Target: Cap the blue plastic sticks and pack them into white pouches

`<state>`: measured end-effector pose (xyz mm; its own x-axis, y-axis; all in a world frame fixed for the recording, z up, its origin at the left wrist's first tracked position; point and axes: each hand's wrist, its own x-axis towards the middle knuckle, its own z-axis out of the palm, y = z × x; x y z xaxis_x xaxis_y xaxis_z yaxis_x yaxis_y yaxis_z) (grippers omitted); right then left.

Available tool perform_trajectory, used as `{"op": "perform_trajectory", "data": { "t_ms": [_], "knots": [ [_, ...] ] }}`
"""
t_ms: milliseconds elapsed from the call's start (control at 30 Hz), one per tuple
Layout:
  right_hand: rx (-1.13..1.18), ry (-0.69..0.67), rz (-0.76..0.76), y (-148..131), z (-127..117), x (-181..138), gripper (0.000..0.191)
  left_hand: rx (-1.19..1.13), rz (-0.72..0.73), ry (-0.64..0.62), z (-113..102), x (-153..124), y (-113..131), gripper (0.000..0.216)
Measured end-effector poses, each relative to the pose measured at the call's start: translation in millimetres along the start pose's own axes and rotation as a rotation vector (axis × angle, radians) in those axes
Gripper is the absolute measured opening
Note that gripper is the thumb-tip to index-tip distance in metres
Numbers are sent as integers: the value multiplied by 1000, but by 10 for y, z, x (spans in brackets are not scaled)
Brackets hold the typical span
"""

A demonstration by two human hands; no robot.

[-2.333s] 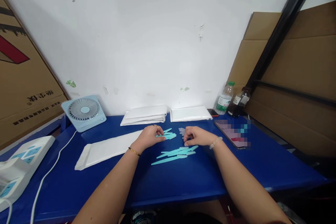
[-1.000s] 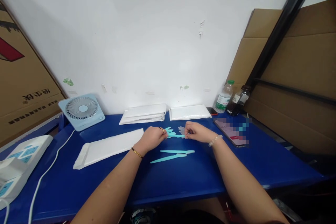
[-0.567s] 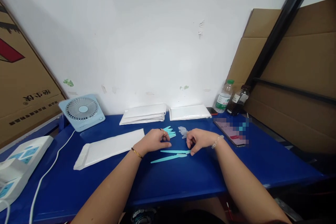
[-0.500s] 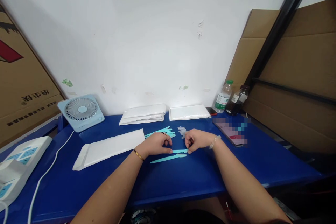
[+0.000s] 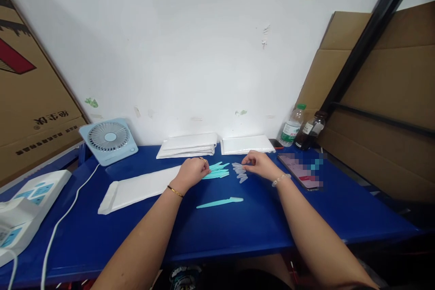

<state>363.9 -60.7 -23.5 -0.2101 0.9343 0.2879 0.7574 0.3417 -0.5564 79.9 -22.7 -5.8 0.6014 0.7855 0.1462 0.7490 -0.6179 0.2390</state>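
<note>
My left hand (image 5: 192, 172) is closed on a fanned bunch of teal plastic sticks (image 5: 217, 171) and holds them low over the blue table (image 5: 238, 231). My right hand (image 5: 258, 164) pinches at a small pile of clear plastic caps (image 5: 239, 171) just right of the bunch; what sits between its fingertips is too small to make out. One teal stick (image 5: 220, 202) lies alone on the table nearer to me.
A long white padded envelope (image 5: 139, 187) lies left of my left hand. Two stacks of white envelopes (image 5: 187, 145) sit by the wall, with a small blue fan (image 5: 109, 139), a phone (image 5: 301, 171), two bottles (image 5: 291, 127) and a white device (image 5: 20, 210) with a cable.
One of the two loose sticks has left the table and joined the bunch in my left hand. Both hands have moved back from the near sticks towards the caps and the bunch.
</note>
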Motion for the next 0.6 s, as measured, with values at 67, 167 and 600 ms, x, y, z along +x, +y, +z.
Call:
{"op": "perform_trajectory", "data": {
  "t_ms": [67,167,600],
  "knots": [
    [-11,-3,-8,-12,17,7,13,-49,11,16,-15,-28,33,21],
    [-3,-26,-24,-67,22,-2,13,-157,161,-129,11,-102,200,36],
    [336,-379,38,-251,105,-66,31,-140,86,-179,134,-77,348,19]
  ]
}}
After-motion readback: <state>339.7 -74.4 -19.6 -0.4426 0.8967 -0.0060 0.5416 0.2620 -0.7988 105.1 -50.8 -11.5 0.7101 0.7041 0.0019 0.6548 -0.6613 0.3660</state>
